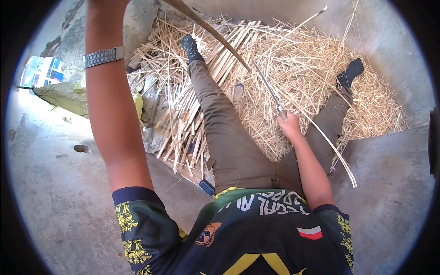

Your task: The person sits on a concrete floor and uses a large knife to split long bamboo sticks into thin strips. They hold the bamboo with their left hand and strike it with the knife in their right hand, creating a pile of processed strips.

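Low beside my right thigh, my right hand (289,126) is closed round the short handle of a knife (269,87), its narrow blade pointing up and away to the left. A long brown bamboo strip (215,39) slants down from the top edge and ends close to the blade tip. My left arm reaches far forward; only the base of my left hand (108,3) shows at the top edge, above a metal watch (103,57). Its fingers are out of the picture. A thin pale strip (327,140) curves past my right hand towards the lower right.
My outstretched legs lie over a heap of pale shavings (376,105) and a pile of split bamboo sticks (183,133). Concrete walls (385,41) enclose the far side. At left are a green sack (66,97) and a blue-white package (51,71). A small dark object (207,187) lies by my hip.
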Available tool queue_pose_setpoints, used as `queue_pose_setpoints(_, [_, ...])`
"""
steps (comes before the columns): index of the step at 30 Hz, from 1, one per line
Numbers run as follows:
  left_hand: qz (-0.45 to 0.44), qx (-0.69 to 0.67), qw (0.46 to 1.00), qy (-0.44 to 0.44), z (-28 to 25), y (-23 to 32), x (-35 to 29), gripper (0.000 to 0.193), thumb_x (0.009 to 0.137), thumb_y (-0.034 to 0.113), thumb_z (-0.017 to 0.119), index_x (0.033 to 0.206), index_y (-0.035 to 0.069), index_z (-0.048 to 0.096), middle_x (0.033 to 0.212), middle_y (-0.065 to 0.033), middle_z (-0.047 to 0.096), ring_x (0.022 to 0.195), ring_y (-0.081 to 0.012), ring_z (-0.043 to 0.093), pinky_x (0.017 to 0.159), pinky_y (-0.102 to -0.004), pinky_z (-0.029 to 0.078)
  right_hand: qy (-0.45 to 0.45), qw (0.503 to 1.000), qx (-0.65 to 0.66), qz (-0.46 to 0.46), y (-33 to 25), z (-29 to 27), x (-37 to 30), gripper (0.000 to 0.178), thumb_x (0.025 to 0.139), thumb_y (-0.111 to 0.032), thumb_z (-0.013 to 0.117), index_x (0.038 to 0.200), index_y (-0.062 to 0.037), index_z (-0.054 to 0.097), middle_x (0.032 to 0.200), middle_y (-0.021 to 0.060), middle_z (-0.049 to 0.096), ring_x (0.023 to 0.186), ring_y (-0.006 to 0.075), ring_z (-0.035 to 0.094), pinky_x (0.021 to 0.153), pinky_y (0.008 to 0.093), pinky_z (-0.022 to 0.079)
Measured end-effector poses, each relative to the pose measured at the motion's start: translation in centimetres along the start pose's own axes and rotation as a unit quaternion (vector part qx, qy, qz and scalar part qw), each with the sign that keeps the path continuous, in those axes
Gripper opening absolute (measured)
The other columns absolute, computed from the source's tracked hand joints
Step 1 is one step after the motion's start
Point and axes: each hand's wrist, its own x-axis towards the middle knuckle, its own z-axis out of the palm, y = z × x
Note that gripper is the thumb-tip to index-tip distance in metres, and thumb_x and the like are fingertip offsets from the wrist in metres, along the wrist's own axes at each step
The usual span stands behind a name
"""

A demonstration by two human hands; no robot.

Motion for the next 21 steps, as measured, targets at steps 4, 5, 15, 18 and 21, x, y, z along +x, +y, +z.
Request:
queue_pose_setpoints(4, [-0.015, 0.080, 0.996, 0.048, 0.5, -2.2, -1.4, 0.037, 0.094, 0.027, 0.070, 0.067, 0.023, 0.045, 0.053, 0.0094, 0.039, 0.042, -0.0044, 0.035, 0.037, -0.0226, 0.025, 0.007, 0.999, -0.036, -0.016, -0.5, 0.0, -0.3, 0.027, 0.083, -0.025, 0.069, 0.089, 0.0011, 0.066, 0.069, 0.0091, 0.061, 0.064, 0.0200, 0.059, 0.063, 0.0377, 0.049])
queue_pose_setpoints(5, [-0.086, -0.017, 0.996, 0.034, -2.4, -3.5, -0.6, 0.038, 0.094, 0.027, 0.070, 0.067, 0.023, 0.044, 0.053, 0.0095, 0.038, 0.042, -0.0046, 0.035, 0.038, -0.0230, 0.025, 0.000, 0.999, -0.042, -0.021, -0.9, 0.2, -0.3, 0.028, 0.082, -0.026, 0.070, 0.091, 0.0013, 0.066, 0.070, 0.0100, 0.062, 0.064, 0.0206, 0.059, 0.064, 0.0383, 0.049])
queue_pose_setpoints(15, [-0.065, 0.060, 0.990, 0.114, -1.1, -7.4, -4.1, 0.037, 0.092, 0.025, 0.070, 0.068, 0.023, 0.042, 0.054, 0.0099, 0.036, 0.041, -0.0052, 0.034, 0.038, -0.0242, 0.025, 0.001, 0.995, -0.012, -0.098, -13.0, -1.4, -1.4, 0.030, 0.091, -0.031, 0.067, 0.100, -0.0024, 0.068, 0.067, 0.0051, 0.061, 0.055, 0.0125, 0.055, 0.052, 0.0329, 0.044])
queue_pose_setpoints(18, [-0.034, 0.088, 0.993, 0.077, -1.6, -7.4, -3.3, 0.036, 0.092, 0.024, 0.071, 0.069, 0.022, 0.043, 0.053, 0.0100, 0.036, 0.042, -0.0039, 0.033, 0.039, -0.0224, 0.026, 0.064, 0.971, 0.055, -0.222, -18.6, -1.3, -0.8, 0.017, 0.091, -0.022, 0.068, 0.090, -0.0056, 0.066, 0.061, 0.0007, 0.058, 0.054, 0.0075, 0.052, 0.049, 0.0281, 0.040])
queue_pose_setpoints(21, [-0.078, -0.019, 0.992, 0.093, -2.0, -8.8, -2.3, 0.036, 0.092, 0.022, 0.071, 0.069, 0.023, 0.044, 0.053, 0.0106, 0.037, 0.042, -0.0034, 0.032, 0.039, -0.0209, 0.026, 0.089, 0.931, 0.216, -0.279, -20.4, 0.8, 1.4, 0.013, 0.091, -0.014, 0.067, 0.082, -0.0072, 0.062, 0.059, -0.0024, 0.054, 0.051, 0.0056, 0.046, 0.048, 0.0262, 0.035])
